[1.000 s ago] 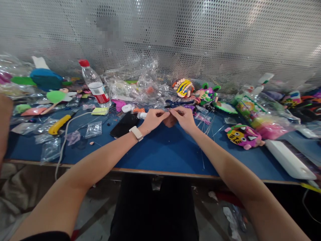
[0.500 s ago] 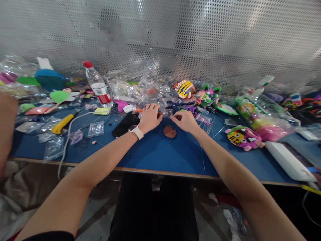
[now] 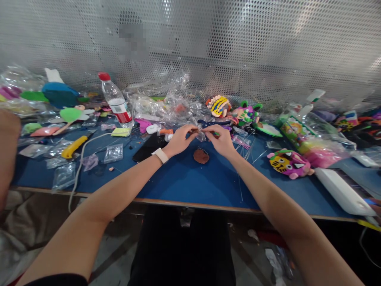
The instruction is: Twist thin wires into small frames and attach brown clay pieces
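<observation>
My left hand (image 3: pixel 180 140), with a pale watch strap on its wrist, is closed in a pinch over the middle of the table. Facing it, my right hand (image 3: pixel 220 140) pinches too, its fingertips close to those of the left. Between them both hold a small crumpled clear plastic bag (image 3: pixel 201 136). Something brown shows at the left fingertips, too small to make out. Just in front of the hands a flat brown clay disc (image 3: pixel 201 156) lies on the blue table (image 3: pixel 190 182). A black phone (image 3: pixel 149 147) rests beside my left wrist.
A red-capped bottle (image 3: pixel 117 101) and a yellow utility knife (image 3: pixel 74 147) stand and lie left. Dark-handled pliers (image 3: pixel 214 123) are behind my right hand. Right are a colourful clay mask (image 3: pixel 290 163) and a white device (image 3: pixel 342 191). Another person's arm (image 3: pixel 8 151) shows far left.
My left hand has turned and its fingers have drawn inward to a pinch. Both hands' fingertips have come closer together, with the clear plastic now showing between them. The brown disc stays put.
</observation>
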Demonstrator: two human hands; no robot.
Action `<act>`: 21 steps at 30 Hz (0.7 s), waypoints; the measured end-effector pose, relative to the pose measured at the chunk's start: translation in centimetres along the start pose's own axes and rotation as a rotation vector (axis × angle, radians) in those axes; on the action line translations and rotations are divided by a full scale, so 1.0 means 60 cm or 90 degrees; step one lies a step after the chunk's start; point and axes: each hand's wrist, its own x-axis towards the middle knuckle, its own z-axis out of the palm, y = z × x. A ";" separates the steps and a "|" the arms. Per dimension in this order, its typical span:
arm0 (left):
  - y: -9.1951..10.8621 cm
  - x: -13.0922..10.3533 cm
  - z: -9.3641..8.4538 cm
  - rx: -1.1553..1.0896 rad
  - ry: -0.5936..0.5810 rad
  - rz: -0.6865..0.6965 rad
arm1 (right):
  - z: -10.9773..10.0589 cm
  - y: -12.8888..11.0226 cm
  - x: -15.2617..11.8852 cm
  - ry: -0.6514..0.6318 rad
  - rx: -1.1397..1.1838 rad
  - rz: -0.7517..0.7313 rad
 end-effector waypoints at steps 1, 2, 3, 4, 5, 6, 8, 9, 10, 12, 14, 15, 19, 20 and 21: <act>0.005 0.001 -0.002 -0.026 0.006 0.001 | 0.001 -0.001 0.001 0.008 0.022 0.009; 0.009 0.001 -0.004 -0.040 0.011 0.002 | 0.001 -0.001 0.001 0.013 0.040 0.018; 0.013 0.001 -0.006 -0.047 0.014 0.004 | 0.002 -0.001 0.001 0.017 0.055 0.024; 0.015 0.001 -0.008 -0.050 0.014 0.008 | 0.004 -0.002 0.001 0.020 0.067 0.027; 0.017 0.001 -0.009 -0.051 0.011 0.015 | 0.004 -0.002 0.000 0.025 0.073 0.029; 0.018 0.001 -0.009 -0.050 0.006 0.025 | 0.004 -0.003 0.000 0.031 0.075 0.029; 0.018 0.001 -0.009 -0.048 -0.004 0.048 | 0.003 -0.005 -0.001 0.041 0.068 0.025; 0.017 0.001 -0.008 -0.046 -0.009 0.056 | 0.002 -0.007 -0.002 0.045 0.061 0.021; 0.017 0.000 -0.007 -0.046 -0.014 0.058 | 0.000 -0.009 -0.002 0.046 0.053 0.015; 0.015 0.000 -0.005 -0.050 -0.020 0.048 | -0.003 -0.012 -0.003 0.037 0.038 0.008; 0.015 0.000 -0.003 -0.055 -0.026 0.036 | -0.006 -0.016 -0.003 0.023 0.028 0.008; 0.015 0.000 -0.001 -0.057 -0.029 0.033 | -0.006 -0.017 -0.004 0.020 0.023 0.008; 0.018 -0.002 0.007 -0.060 -0.035 0.020 | -0.005 -0.020 -0.005 0.034 0.004 -0.014; 0.020 -0.003 0.008 -0.063 -0.038 0.015 | -0.004 -0.020 -0.006 0.038 0.002 -0.017; 0.022 -0.004 0.009 -0.066 -0.041 0.010 | -0.003 -0.021 -0.006 0.038 0.004 -0.018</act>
